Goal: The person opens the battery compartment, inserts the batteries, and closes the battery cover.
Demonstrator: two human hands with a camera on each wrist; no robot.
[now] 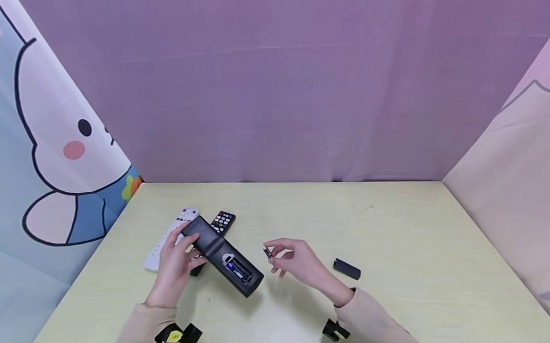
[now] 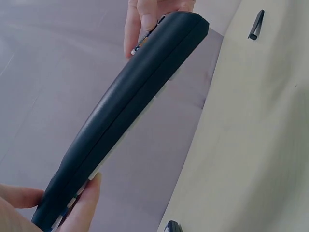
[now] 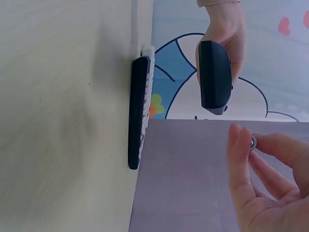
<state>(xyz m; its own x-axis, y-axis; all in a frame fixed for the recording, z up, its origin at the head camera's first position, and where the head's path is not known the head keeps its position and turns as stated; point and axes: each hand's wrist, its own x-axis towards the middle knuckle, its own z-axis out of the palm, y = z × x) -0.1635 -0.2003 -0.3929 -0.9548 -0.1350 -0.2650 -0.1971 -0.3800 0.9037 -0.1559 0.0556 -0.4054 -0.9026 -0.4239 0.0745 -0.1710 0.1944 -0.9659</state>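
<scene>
My left hand [image 1: 172,265] grips a black remote control [image 1: 214,248] by one end, above the table with its back turned up. The battery compartment [image 1: 247,277] lies open, and a dark battery [image 1: 235,268] sits inside it. In the left wrist view, thumb and fingers clasp the remote [image 2: 120,108] on its two faces. Close to the compartment end, my right hand [image 1: 299,262] pinches a small battery [image 1: 267,252] between thumb and fingertips. The right wrist view shows that battery's round end [image 3: 253,143], apart from the remote [image 3: 215,77].
A white remote [image 1: 169,240] lies on the table at the left, beside another black remote [image 1: 223,222] partly hidden under the held one. To the right of my right hand lies a black battery cover [image 1: 347,268]. A purple curtain [image 1: 276,89] stands behind the table [image 1: 397,227].
</scene>
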